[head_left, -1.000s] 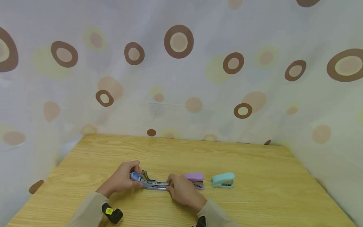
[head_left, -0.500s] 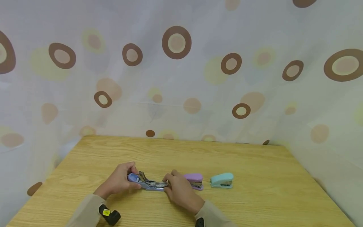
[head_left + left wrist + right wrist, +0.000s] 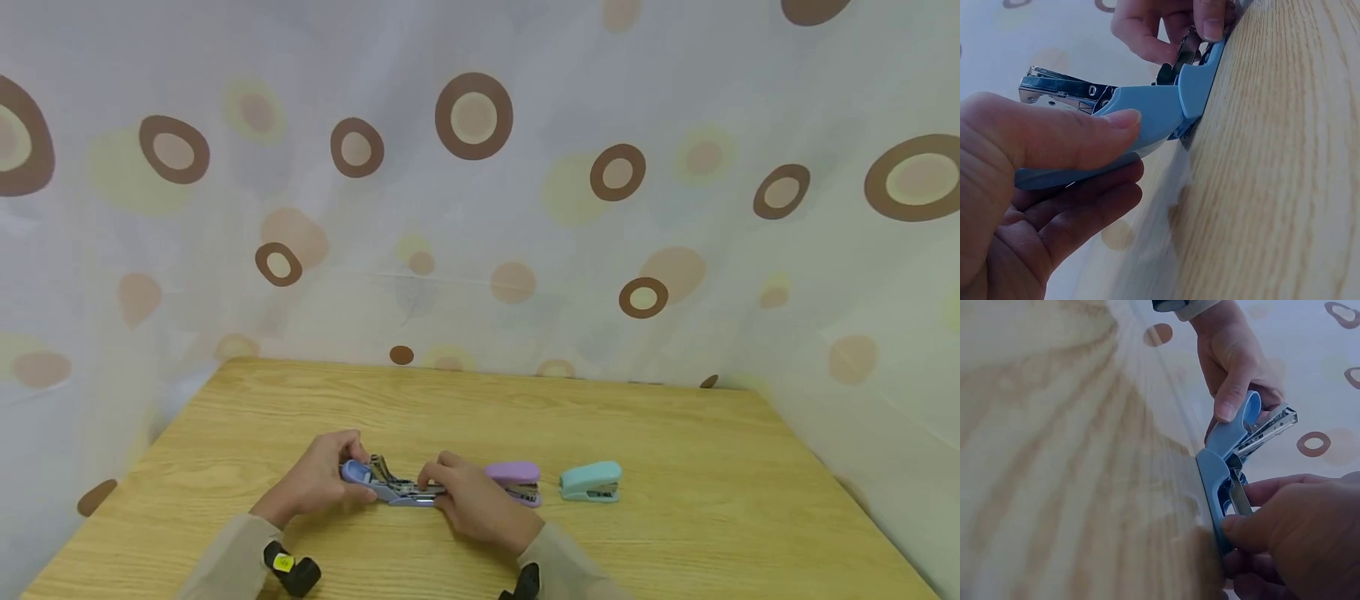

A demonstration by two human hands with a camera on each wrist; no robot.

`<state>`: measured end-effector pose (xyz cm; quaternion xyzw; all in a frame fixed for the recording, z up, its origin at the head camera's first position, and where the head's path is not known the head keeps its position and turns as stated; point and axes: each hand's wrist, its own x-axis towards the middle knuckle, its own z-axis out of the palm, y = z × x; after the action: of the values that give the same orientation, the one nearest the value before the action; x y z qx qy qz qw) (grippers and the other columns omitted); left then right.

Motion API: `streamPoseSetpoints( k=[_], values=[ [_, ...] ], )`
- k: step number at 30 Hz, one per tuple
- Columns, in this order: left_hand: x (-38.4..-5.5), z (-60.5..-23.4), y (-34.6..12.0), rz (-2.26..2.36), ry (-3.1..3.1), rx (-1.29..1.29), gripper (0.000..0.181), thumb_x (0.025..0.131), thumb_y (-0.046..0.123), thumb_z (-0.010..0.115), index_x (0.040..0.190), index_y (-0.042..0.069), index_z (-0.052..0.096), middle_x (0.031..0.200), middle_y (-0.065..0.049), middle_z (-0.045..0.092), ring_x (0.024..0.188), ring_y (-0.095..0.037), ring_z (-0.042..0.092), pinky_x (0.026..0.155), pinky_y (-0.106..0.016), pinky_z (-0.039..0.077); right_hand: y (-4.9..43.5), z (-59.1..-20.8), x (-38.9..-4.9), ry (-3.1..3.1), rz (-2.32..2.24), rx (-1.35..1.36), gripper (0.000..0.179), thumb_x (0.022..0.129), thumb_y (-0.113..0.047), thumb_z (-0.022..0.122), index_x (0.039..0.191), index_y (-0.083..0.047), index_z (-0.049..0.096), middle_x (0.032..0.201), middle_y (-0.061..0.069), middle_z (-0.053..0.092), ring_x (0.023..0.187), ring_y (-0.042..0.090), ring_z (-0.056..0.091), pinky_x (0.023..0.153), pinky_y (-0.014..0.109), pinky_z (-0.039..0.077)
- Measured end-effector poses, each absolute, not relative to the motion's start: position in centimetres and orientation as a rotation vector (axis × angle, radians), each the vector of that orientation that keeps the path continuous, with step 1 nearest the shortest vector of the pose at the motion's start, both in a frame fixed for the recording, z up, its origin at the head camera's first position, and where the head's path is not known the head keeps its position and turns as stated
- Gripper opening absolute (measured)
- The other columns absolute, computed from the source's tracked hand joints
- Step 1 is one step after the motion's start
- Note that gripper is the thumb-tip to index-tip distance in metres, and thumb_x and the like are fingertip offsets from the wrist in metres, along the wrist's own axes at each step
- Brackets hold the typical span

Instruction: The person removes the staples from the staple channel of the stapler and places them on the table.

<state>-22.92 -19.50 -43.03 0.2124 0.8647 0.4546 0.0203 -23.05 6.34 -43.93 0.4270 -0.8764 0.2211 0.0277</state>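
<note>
A blue stapler [image 3: 411, 502] lies folded wide apart on the wooden table, its top cover swung back to the left and its metal staple channel exposed. My left hand [image 3: 318, 477] grips the raised cover [image 3: 1147, 112], thumb on the near side and fingers beneath it in the left wrist view. At the other end, my right hand [image 3: 483, 504] holds the base [image 3: 1213, 475] by its front, thumb against the side. The right index finger reaches over the metal channel [image 3: 1240, 492]. A second metal strip [image 3: 1063, 86] sticks out from the cover side.
Just right of my right hand stands a purple stapler [image 3: 517, 473], partly hidden by it. A mint-green stapler [image 3: 591, 478] stands farther right. Behind the wooden table [image 3: 480, 417] hangs a pale curtain [image 3: 465, 217] with brown circles.
My right hand's fingers have lifted from the stapler's front tip and shifted left over the metal channel. My left hand keeps its grip on the cover. The other two staplers have stayed put.
</note>
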Motion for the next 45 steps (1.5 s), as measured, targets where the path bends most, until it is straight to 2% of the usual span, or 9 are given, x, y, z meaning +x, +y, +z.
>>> streamPoseSetpoints(
  k=[6, 13, 21, 27, 35, 41, 45],
  values=[
    [-23.0, -43.1, -19.5, 1.410, 2.677, 0.657, 0.041, 0.067, 0.003, 0.085, 0.080, 0.004, 0.046, 0.087, -0.005, 0.059, 0.075, -0.012, 0.054, 0.063, -0.021, 0.046, 6.4, -43.6, -23.4, -2.793, 0.714, 1.347, 0.022, 0.092, -0.002, 0.059, 0.105, -0.020, 0.058, 0.095, -0.004, 0.054, 0.082, 0.004, 0.049, 0.075, 0.017, 0.045],
    [-23.1, -43.0, -19.4, 1.391, 2.682, 0.694, 0.040, 0.067, 0.002, 0.084, 0.081, 0.005, 0.047, 0.087, -0.005, 0.058, 0.074, -0.010, 0.053, 0.063, -0.021, 0.046, 6.3, -43.0, -23.9, -2.798, 0.642, 1.438, 0.021, 0.091, 0.001, 0.055, 0.103, -0.016, 0.055, 0.089, -0.002, 0.050, 0.074, 0.005, 0.042, 0.068, 0.016, 0.039],
    [-23.0, -42.9, -19.1, 1.366, 2.681, 0.685, 0.040, 0.068, 0.002, 0.084, 0.082, 0.005, 0.047, 0.088, -0.005, 0.058, 0.074, -0.010, 0.054, 0.063, -0.021, 0.047, 6.4, -42.8, -24.2, -2.881, 0.699, 1.459, 0.020, 0.090, 0.000, 0.054, 0.100, -0.018, 0.052, 0.087, -0.002, 0.047, 0.068, 0.005, 0.036, 0.063, 0.018, 0.036],
    [-23.0, -42.9, -19.1, 1.361, 2.684, 0.683, 0.040, 0.068, 0.002, 0.084, 0.082, 0.005, 0.046, 0.088, -0.005, 0.059, 0.074, -0.009, 0.055, 0.063, -0.021, 0.047, 6.5, -42.9, -24.4, -2.908, 0.695, 1.449, 0.019, 0.091, -0.003, 0.056, 0.101, -0.019, 0.052, 0.090, 0.001, 0.050, 0.071, 0.005, 0.037, 0.065, 0.018, 0.037],
    [-23.0, -43.0, -19.1, 1.386, 2.676, 0.677, 0.040, 0.068, 0.004, 0.085, 0.084, 0.005, 0.048, 0.089, -0.006, 0.062, 0.074, -0.010, 0.055, 0.064, -0.021, 0.047, 6.5, -43.0, -24.4, -2.902, 0.678, 1.457, 0.018, 0.092, -0.004, 0.058, 0.100, -0.019, 0.051, 0.088, -0.002, 0.047, 0.071, 0.005, 0.037, 0.065, 0.018, 0.037],
    [-23.0, -43.1, -19.4, 1.368, 2.713, 0.676, 0.041, 0.069, 0.005, 0.085, 0.085, 0.005, 0.047, 0.090, -0.007, 0.062, 0.075, -0.009, 0.056, 0.064, -0.020, 0.048, 6.3, -43.0, -24.3, -2.852, 0.697, 1.459, 0.018, 0.093, -0.004, 0.056, 0.102, -0.019, 0.050, 0.093, -0.004, 0.050, 0.077, 0.005, 0.041, 0.069, 0.017, 0.039],
    [-23.0, -42.9, -19.3, 1.346, 2.728, 0.696, 0.040, 0.069, 0.005, 0.085, 0.085, 0.006, 0.048, 0.090, -0.006, 0.061, 0.075, -0.009, 0.056, 0.065, -0.020, 0.047, 6.4, -42.9, -24.3, -2.826, 0.701, 1.454, 0.020, 0.090, -0.002, 0.057, 0.098, -0.018, 0.047, 0.090, -0.003, 0.050, 0.077, 0.005, 0.042, 0.069, 0.017, 0.039]
  ],
)
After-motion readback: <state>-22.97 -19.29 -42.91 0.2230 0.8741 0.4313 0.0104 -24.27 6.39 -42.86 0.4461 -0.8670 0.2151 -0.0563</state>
